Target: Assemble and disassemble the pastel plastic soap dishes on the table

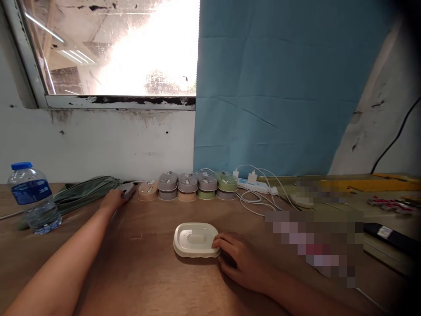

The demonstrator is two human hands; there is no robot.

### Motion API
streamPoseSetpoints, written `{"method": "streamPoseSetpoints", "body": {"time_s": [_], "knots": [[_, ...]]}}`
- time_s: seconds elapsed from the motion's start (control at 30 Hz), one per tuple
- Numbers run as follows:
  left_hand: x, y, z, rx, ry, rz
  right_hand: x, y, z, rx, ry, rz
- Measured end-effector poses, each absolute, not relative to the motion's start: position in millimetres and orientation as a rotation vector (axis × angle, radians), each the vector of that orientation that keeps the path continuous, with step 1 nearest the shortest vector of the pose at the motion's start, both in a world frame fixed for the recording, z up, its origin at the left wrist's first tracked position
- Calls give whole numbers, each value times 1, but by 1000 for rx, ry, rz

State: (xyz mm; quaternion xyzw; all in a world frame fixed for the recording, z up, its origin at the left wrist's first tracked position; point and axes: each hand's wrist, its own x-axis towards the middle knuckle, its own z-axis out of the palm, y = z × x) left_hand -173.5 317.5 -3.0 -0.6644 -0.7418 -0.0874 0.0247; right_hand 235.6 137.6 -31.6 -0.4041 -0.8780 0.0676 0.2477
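On the wooden table in front of me lies a cream oval plastic box (194, 239) with rounded corners. My right hand (240, 261) grips its right end, fingers on top of the rim and thumb low at the side. My left hand (113, 202) reaches to the back left, its fingers closed round a small grey rounded lid-like piece (127, 189), partly hidden by the hand. Just right of that piece stands a row of small rounded boxes with lids: a single orange box (148, 191), then stacked pairs in grey (168, 181), orange and green (226, 181).
A water bottle (33, 197) with a blue cap stands at the left, beside dark green cloth (85, 191). White cables and a power strip (253, 185) lie behind at the right. A black object (391, 237) sits at the right edge. A blue curtain (279, 87) hangs behind.
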Motion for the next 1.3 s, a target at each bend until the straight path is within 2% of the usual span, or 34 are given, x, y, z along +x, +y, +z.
{"method": "streamPoseSetpoints", "body": {"time_s": [0.07,0.23,0.37,0.5,0.63,0.9,1.3], "knots": [[-172,317,4,-1986,-2252,-449,236,137,-31,-1094,-2396,197],[-139,282,24,-1831,-1900,-1229,233,136,-30,-969,-2450,250],[-85,214,17,-2185,-1525,-1554,233,135,-29,-1001,-2348,176],[-46,162,-12,-2676,-1208,-1383,237,135,-29,-1050,-2248,85],[-41,153,-29,-2975,-899,-1033,240,134,-25,-1101,-2301,132],[-46,152,-24,-3059,-996,-1038,240,135,-19,-1010,-2499,298],[-62,157,-8,-2988,-970,-863,243,134,-17,-931,-2582,289]]}}
